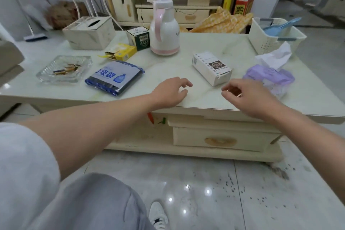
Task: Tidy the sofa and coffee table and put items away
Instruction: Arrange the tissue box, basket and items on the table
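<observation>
The pale marble coffee table carries a white carton, a purple tissue pack, a blue pack of rubbish bags, a glass ashtray, a yellow box, a green box, a white-and-pink thermos jug and a tissue box holder. My left hand hovers over the table's front edge, fingers loosely curled, holding nothing. My right hand hangs just right of the carton, fingers apart and empty.
A white perforated basket with a blue scoop stands at the table's far right corner. Yellow cloth lies behind the table, before a cream TV cabinet. The table has a drawer below. Speckled glossy floor tiles surround my foot.
</observation>
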{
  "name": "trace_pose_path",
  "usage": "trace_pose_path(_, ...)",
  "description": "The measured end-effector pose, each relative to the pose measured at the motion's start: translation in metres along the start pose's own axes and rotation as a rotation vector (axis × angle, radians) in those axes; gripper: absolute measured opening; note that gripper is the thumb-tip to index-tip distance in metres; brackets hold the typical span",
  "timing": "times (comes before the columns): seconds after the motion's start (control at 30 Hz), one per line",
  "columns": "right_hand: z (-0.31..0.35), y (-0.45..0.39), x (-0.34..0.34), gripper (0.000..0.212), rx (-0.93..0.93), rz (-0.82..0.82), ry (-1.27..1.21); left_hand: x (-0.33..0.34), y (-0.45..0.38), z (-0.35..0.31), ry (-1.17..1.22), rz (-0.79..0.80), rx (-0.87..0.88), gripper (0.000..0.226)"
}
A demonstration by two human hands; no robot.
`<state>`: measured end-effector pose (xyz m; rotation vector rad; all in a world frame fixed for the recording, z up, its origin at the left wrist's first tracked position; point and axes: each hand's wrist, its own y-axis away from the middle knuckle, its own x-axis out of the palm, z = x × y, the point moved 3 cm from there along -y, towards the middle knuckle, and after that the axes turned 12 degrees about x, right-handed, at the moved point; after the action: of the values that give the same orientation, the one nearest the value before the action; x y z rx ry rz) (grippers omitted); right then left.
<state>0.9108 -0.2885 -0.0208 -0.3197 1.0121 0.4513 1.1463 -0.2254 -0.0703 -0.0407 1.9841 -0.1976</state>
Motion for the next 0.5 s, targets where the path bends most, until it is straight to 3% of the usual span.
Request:
trace_pose_path(0.1, 0.005, -0.047, 0.011, 0.032, -0.04, -0.055, 0.135, -0.017, -0.008, 0.032, -0.122, -0.033, 0.043, 0.032)
trace_pose_path(0.23, 0.017, -0.154, 0.027, 0.066, -0.013, 0.013, 0.271, -0.035, -0.063, 0.082, -0.169, -0.125, 0.092, 0.028)
trace_pose_path(0.4, 0.027, -0.233, 0.041, 0.062, 0.047, 0.232, 0.294, -0.049, -0.133, 0.101, -0.103, -0.209, 0.025, 0.026)
trace_pose_path(0.5, 0.036, -0.234, 0.043, 0.063, 0.103, 0.329, 0.272, -0.06, -0.142, 0.1, -0.023, -0.145, -0.049, 0.026)
